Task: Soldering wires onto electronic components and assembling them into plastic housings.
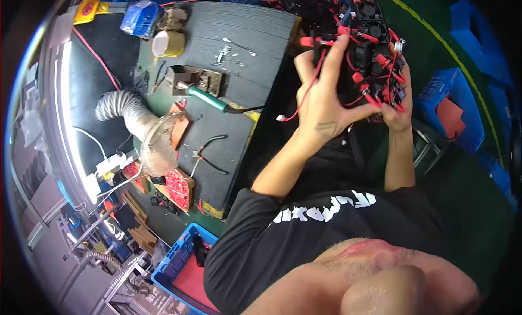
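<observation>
Both hands hold up a black electronic assembly (370, 48) with small fans and many red wires and connectors. My left hand (322, 100) grips its left side, fingers spread across the black body, one finger raised along a red wire. My right hand (397, 111) holds the lower right edge, by a cluster of red connectors. A loose red wire with a white plug (281, 118) hangs down from the assembly beside my left hand.
To the left is a dark workbench (244, 37) with a green-handled soldering iron (209, 99) in its stand, a fume hose with funnel (147, 133), a tape roll (167, 43), black-handled cutters (209, 154) and red parts. Blue crates stand at the lower left (179, 260) and right (454, 100).
</observation>
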### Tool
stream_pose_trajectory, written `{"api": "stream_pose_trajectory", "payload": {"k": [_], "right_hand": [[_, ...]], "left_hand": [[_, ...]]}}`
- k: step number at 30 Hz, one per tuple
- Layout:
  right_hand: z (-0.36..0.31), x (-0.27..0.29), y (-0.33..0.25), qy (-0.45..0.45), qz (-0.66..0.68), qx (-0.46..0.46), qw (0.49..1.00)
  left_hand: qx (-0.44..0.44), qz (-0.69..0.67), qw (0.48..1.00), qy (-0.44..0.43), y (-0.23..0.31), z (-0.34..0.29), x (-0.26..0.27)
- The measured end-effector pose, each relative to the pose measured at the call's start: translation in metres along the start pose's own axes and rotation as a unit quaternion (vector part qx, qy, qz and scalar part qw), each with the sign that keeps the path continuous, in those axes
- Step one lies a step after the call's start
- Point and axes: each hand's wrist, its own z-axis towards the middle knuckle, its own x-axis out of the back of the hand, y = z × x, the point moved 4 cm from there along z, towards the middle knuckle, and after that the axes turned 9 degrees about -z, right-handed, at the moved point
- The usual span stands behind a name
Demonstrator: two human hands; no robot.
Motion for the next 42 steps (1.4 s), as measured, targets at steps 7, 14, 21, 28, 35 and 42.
{"api": "stream_pose_trajectory", "payload": {"k": [7,14,21,28,35,42], "right_hand": [[0.066,0.102,0.148,0.02,0.09,-0.111,0.99],[0.176,0.18,0.302,-0.023,0.178,-0.238,0.954],[0.262,0.117,0.375,-0.058,-0.165,-0.322,0.931],[0.248,0.139,0.415,-0.034,-0.255,-0.27,0.928],[0.074,0.122,0.373,0.063,-0.114,-0.322,0.938],[-0.027,0.123,0.262,0.142,-0.153,-0.346,0.915]], "left_hand": [[0.158,0.054,0.986,-0.01,-0.114,0.061,-0.103],[0.296,0.137,0.945,-0.019,-0.228,0.137,-0.165],[0.414,0.227,0.881,0.038,-0.323,0.148,-0.141],[0.276,0.144,0.893,-0.324,-0.214,0.013,-0.204],[0.193,0.007,0.914,-0.358,-0.125,-0.113,-0.088],[0.274,-0.104,0.941,-0.171,-0.055,-0.161,0.068]]}}
